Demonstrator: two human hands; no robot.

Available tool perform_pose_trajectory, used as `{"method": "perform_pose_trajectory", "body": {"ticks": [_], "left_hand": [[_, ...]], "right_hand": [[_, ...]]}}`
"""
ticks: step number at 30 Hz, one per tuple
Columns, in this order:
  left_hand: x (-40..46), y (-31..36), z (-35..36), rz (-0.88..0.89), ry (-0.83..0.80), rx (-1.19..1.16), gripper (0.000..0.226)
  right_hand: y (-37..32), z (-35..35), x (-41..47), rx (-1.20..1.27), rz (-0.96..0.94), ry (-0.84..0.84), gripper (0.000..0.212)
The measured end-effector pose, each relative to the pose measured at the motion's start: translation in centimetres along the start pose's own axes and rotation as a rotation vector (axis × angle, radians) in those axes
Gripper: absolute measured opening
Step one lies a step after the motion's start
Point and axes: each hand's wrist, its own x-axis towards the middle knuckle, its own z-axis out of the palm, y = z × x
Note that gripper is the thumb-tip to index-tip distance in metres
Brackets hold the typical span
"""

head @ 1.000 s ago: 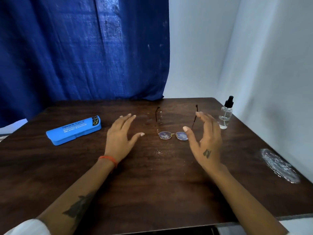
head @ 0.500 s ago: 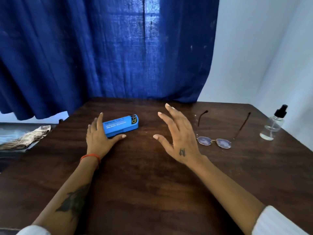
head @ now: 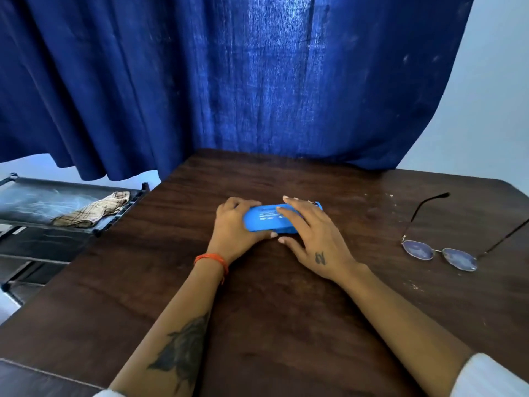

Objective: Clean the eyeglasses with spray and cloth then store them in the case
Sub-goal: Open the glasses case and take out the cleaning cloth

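Observation:
A closed blue glasses case (head: 264, 219) lies on the dark wooden table (head: 286, 310) in the middle of the view. My left hand (head: 234, 227) grips its left end, fingers curled over the far side and thumb along the near edge. My right hand (head: 312, 239) lies over its right half, fingers across the lid and thumb at the near edge. The eyeglasses (head: 440, 253) rest on the table at the right, arms unfolded and pointing away from me, apart from both hands. The spray bottle is out of view.
A dark blue curtain (head: 229, 81) hangs behind the table. To the left stands a black rack (head: 43, 202) with a folded checked cloth (head: 94, 210) on its top shelf. A pale wall (head: 486, 96) is at the right.
My view has swung left. My right hand moved from near the glasses onto the case. My left hand went from touching the case's left end to gripping it.

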Motion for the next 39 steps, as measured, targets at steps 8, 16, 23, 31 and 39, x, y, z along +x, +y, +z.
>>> {"method": "perform_pose_trajectory", "body": {"ticks": [8, 16, 23, 31, 39], "left_hand": [[-0.4, 1.6, -0.6, 0.043, -0.159, -0.159, 0.061], [-0.6, 1.6, -0.4, 0.078, -0.203, -0.17, 0.086], [-0.7, 1.6, -0.2, 0.021, -0.236, -0.251, 0.114], [-0.5, 1.4, -0.1, 0.025, -0.27, -0.262, 0.118], [-0.8, 1.5, 0.0, 0.036, -0.255, -0.237, 0.116]], "right_hand": [[1.1, -0.9, -0.7, 0.032, 0.047, 0.018, 0.038], [1.7, -2.2, 0.4, 0.049, 0.021, 0.063, 0.034], [3.4, -4.9, 4.8, 0.188, 0.197, -0.256, 0.025], [0.7, -4.3, 1.1, 0.088, 0.115, 0.22, 0.006], [0.3, -3.4, 2.3, 0.037, 0.444, -0.308, 0.015]]}}
